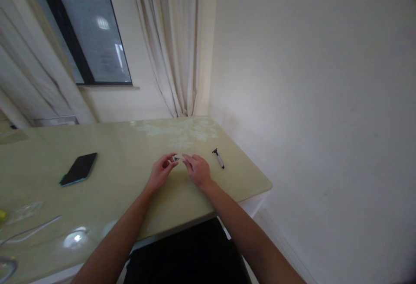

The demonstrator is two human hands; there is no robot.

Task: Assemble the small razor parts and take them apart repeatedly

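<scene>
Both-hand handling in progress, I judge: right hand (199,171) pinches small pale piece (180,158) over bench (123,167), left of razor (219,159); left hand (159,172) narrow at its other end, contact I cannot tell; long axis roughly along far edge, pointing end unclear; any move calls for steady fingertips

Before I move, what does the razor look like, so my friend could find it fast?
Find the pale green table by the plain wall on the right. Beside the right hand lies the razor, small and thin. Its black T-shaped head and grey handle set it apart from the wide, flat, dark slab on the left.
</scene>
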